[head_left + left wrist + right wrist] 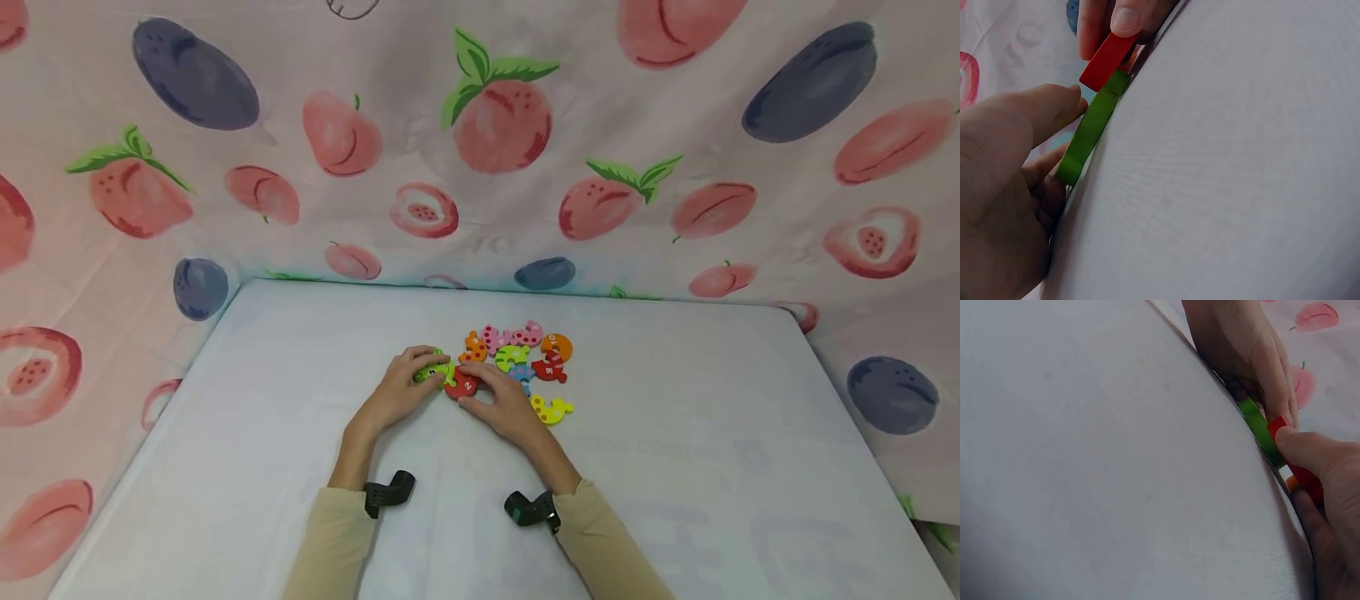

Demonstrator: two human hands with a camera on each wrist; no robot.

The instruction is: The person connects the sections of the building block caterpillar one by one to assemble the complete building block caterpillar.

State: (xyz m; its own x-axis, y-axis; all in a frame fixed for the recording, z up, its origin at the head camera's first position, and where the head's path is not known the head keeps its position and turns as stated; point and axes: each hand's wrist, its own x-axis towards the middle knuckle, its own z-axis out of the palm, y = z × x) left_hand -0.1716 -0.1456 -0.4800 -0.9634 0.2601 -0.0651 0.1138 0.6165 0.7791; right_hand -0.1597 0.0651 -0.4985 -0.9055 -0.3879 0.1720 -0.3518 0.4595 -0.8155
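Observation:
My left hand (397,390) holds a green puzzle piece (423,373) with a face on it, thumb at the near side and fingers beyond. Its thick green edge lies along the tabletop in the left wrist view. Between the thumb and fingers of my right hand (512,407) is a red puzzle piece (460,385) marked 2. In the left wrist view the red piece (1109,62) is tilted, its near end raised over the end of the green piece (1091,134). The right fingers partly cover the red piece from above.
Right of the hands lie several loose number pieces: a yellow one (551,410), a blue one (523,375), a red one (550,367) marked 8, an orange one (558,346), and pink ones (527,334) farther back. A fruit-print cloth (495,242) hangs behind the white table (675,467).

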